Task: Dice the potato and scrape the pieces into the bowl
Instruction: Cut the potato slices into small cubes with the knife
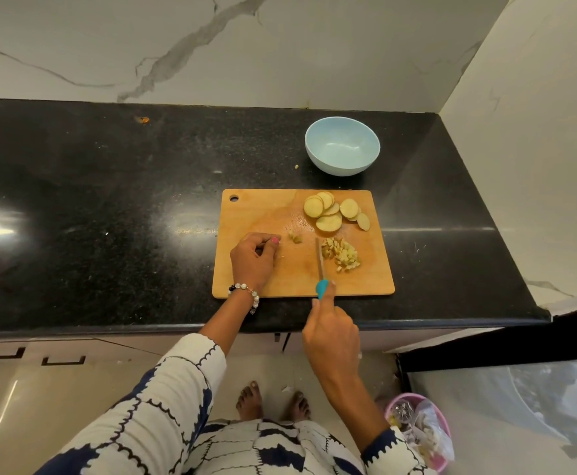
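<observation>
So the right hand (331,334) is wrapped around the teal handle of the knife (321,265), and the blade runs almost straight away from the person, lying up the middle of the cutting board (263,289). That line is what matters here: the pile of diced potato (343,257) sits just to the right of the blade, pretty much touching it, while a tiny clump of stray bits (295,237) sits on the left side of the blade, closer to the left hand (254,258). The left hand is resting on the board with its fingers curled in loosely, not holding anything as far as I can see. The uncut potato slices (331,212) are fanned out at the far right of the board, beyond the diced pile, so they're nearer the knife hand than the free hand. My guess is the dicing is only partly done, since I count roughly 7 or 8 rounds waiting there. The blue bowl (342,145) sits empty on the black desk (109,200) just past the far edge of the board, more or less straight ahead of the slices. So any scrape would go away from the body and slightly right, and the blade's long axis would need to turn crosswise to push the pile that way.
</observation>
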The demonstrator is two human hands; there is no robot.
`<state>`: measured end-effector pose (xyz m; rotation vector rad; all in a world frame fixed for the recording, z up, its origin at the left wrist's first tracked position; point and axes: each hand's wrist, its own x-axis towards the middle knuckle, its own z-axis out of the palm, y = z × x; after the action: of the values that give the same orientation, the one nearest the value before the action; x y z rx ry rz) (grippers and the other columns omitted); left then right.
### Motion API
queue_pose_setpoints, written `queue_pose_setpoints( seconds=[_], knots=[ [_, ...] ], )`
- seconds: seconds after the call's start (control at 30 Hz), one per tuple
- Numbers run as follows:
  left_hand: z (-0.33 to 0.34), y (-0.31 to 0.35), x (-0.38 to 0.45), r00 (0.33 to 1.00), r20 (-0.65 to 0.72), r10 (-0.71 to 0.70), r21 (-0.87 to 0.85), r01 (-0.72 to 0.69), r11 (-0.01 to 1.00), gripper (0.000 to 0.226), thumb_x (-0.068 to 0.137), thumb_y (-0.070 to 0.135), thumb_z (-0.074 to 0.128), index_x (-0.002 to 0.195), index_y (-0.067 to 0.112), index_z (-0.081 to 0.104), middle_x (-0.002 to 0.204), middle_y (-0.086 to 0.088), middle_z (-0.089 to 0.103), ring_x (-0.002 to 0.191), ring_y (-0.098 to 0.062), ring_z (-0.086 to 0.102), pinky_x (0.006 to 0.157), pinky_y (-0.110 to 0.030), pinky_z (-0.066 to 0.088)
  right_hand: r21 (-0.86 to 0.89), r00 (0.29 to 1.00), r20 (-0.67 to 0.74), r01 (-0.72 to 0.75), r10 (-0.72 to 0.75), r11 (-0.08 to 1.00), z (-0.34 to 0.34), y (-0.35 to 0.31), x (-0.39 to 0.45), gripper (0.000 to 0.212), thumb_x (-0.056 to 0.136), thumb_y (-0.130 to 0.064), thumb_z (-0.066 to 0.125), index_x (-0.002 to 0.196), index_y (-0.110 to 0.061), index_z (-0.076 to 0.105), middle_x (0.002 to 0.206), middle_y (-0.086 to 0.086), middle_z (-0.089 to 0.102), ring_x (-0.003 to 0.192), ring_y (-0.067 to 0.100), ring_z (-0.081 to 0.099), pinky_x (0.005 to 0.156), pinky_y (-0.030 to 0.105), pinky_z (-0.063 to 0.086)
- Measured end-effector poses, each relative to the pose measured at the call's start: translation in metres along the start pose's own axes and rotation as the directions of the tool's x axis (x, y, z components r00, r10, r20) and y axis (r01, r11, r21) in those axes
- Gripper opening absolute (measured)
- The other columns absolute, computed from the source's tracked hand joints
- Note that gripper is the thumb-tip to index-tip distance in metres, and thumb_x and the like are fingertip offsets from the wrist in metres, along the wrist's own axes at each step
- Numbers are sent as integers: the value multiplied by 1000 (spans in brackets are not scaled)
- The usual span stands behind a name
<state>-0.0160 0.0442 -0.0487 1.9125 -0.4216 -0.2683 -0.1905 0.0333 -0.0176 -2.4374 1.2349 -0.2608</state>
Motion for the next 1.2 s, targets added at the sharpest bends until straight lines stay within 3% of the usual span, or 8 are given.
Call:
queue_pose_setpoints(
  seconds=[0.17, 0.4, 0.57, 0.67, 0.8, 0.87, 1.03, 1.2],
  knots=[
    [-1, 1, -2, 1000, 9, -27, -36, 27, 999, 15, 89, 20, 60, 98, 16, 71, 89, -5, 70, 77, -19, 65, 70, -36, 57, 14, 989, 94, 112, -113, 994, 6, -29, 17, 55, 102, -30, 26, 150, -9, 9, 97, 10, 61, 82, 27, 61, 62, 32, 34],
    [-1, 4, -4, 1000, 1, 6, -16, -6, 1000, 15, 89, 17, 59, 98, 16, 71, 92, -5, 69, 76, -19, 65, 71, -35, 56, -39, 990, 131, -50, 55, 998, 8, -24, 21, 58, 101, -27, 26, 151, -7, 3, 109, 15, 59, 91, 29, 60, 70, 36, 42],
    [2, 8, -7, 998, -9, 67, 79, -66, 995, 14, 87, 15, 62, 96, 13, 73, 96, -3, 67, 77, -7, 56, 65, -9, 42, -15, 993, 65, -97, 98, 995, 0, -1, 7, 56, 102, -25, 27, 150, -5, 8, 91, 10, 59, 73, 22, 53, 60, 32, 33],
    [4, 10, -7, 999, -10, 38, 81, -37, 996, 14, 87, 16, 63, 96, 13, 73, 97, -3, 67, 79, -7, 55, 69, -15, 41, 13, 996, 36, -79, 78, 997, -7, 7, 6, 54, 102, -28, 29, 149, -5, 16, 80, 5, 60, 67, 18, 54, 56, 31, 36],
    [7, 16, -6, 999, 3, -32, 80, 32, 996, 15, 86, 21, 64, 97, 15, 72, 99, -3, 67, 81, -7, 55, 73, -19, 43, 339, 995, 8, -97, 100, 936, -25, 19, 11, 48, 100, -26, 40, 144, -7, 33, 58, -4, 53, 49, 8, 51, 45, 20, 39],
    [10, 22, -7, 999, 32, -29, 76, 27, 997, 17, 87, 22, 63, 99, 15, 72, 98, -3, 68, 81, -8, 56, 76, -23, 46, 373, 997, -33, -57, 74, 926, -33, 25, 15, 45, 99, -26, 45, 140, -8, 40, 57, -5, 51, 47, 6, 48, 44, 18, 37],
    [23, 43, -12, 925, 201, 322, 142, -353, 925, 29, 87, 6, 57, 107, 22, 70, 92, 0, 65, 81, -9, 55, 71, -21, 44, -114, 974, -159, 147, -164, 983, -45, 40, 20, 40, 87, -28, 64, 125, -15, 60, 57, -5, 44, 45, 8, 37, 40, 17, 15],
    [35, 41, -10, 741, 401, 539, 254, -655, 712, 55, 73, -12, 53, 105, 30, 70, 102, -2, 59, 89, -20, 48, 72, -27, 42, -316, 910, -247, 250, -334, 915, -52, 57, 18, 44, 74, -27, 77, 116, -19, 68, 64, 4, 53, 54, 16, 45, 47, 23, 25]
  ],
)
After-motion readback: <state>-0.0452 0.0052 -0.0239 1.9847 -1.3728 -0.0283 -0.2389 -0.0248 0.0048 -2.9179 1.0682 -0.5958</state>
